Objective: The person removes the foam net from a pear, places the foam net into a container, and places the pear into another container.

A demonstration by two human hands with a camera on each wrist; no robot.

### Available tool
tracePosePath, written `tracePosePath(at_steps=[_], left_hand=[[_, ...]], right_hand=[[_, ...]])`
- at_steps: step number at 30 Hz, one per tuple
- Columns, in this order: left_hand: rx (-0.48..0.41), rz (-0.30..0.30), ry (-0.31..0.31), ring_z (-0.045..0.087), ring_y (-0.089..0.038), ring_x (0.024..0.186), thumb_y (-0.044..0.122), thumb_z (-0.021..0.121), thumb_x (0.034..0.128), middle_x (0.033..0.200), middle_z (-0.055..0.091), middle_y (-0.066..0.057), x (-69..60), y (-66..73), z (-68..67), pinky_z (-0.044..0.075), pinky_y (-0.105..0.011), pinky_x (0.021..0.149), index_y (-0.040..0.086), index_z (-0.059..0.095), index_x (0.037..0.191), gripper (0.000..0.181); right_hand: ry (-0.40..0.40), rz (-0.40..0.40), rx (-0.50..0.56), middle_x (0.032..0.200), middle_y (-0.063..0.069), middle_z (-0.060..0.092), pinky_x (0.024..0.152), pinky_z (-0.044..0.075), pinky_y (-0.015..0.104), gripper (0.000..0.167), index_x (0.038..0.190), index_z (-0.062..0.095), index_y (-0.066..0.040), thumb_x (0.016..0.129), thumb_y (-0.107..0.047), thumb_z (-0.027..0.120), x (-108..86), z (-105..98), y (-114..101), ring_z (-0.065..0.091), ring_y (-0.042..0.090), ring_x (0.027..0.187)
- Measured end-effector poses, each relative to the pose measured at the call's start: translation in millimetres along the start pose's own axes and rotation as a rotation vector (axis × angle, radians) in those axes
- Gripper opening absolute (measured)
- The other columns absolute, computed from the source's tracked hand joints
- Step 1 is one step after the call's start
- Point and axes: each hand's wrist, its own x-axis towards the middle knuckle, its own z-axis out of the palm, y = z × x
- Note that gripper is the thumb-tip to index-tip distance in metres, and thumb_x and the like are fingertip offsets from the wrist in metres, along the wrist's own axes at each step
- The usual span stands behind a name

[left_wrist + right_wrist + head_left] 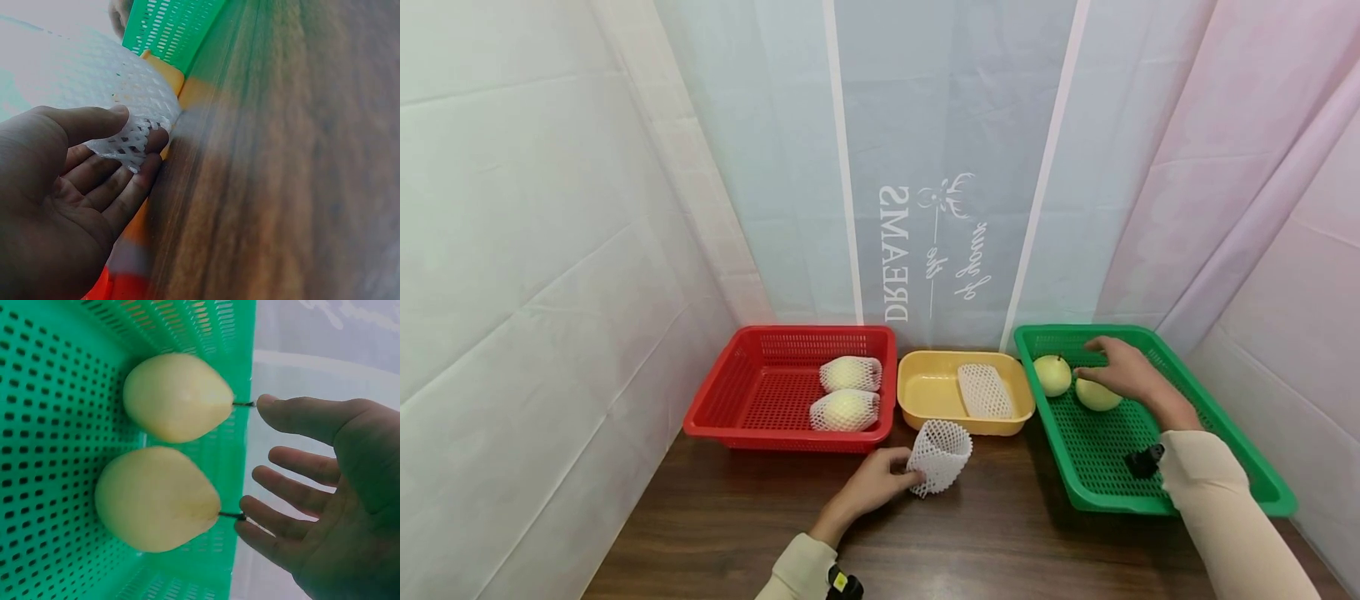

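Note:
My left hand pinches a white foam net sleeve by its lower edge, between thumb and fingers, just above the table. The sleeve's mouth gapes upward. In the left wrist view the thumb lies over the mesh. My right hand hovers over the green basket, its fingers spread and holding nothing. Below it are two pale yellow pears, a left one and a right one. The right wrist view shows both pears with their dark stems pointing toward the fingers.
A red basket at the left holds two pears in net sleeves. Between the baskets stands a yellow tray with a flat foam net sleeve in it. Curtains hang behind and beside the brown wooden table.

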Motion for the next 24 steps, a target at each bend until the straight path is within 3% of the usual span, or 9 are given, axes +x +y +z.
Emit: tracePosePath(at_steps=[5,16,24], left_hand=[[0.000,-0.002,0.006,0.061,-0.005,0.096,0.026,0.079,0.0968,0.103,0.075,0.009,-0.8,2.9,-0.4,0.051,-0.026,0.091,0.020,0.078,0.108,0.013],[-0.010,0.002,-0.001,0.062,-0.004,0.097,0.027,0.078,0.0974,0.105,0.075,0.008,-1.8,3.9,-0.9,0.051,-0.026,0.091,0.020,0.078,0.110,0.015],[-0.008,-0.010,-0.004,0.062,-0.003,0.096,0.028,0.078,0.0978,0.103,0.074,0.012,-1.5,5.0,-1.3,0.051,-0.025,0.091,0.022,0.078,0.111,0.015]], right_hand=[[0.012,-0.004,-0.028,0.148,0.043,0.046,0.100,0.045,0.074,0.067,0.148,0.047,0.016,0.103,-0.028,0.070,0.1,-2.5,-11.8,0.044,0.064,0.133],[0.017,-0.017,-0.007,0.149,0.041,0.049,0.101,0.046,0.073,0.067,0.147,0.050,0.011,0.104,-0.036,0.070,-7.4,-3.4,-42.0,0.047,0.061,0.135],[0.024,-0.045,0.016,0.144,0.037,0.055,0.095,0.052,0.068,0.062,0.145,0.053,0.009,0.104,-0.034,0.070,-13.4,1.9,-68.8,0.055,0.056,0.128]])
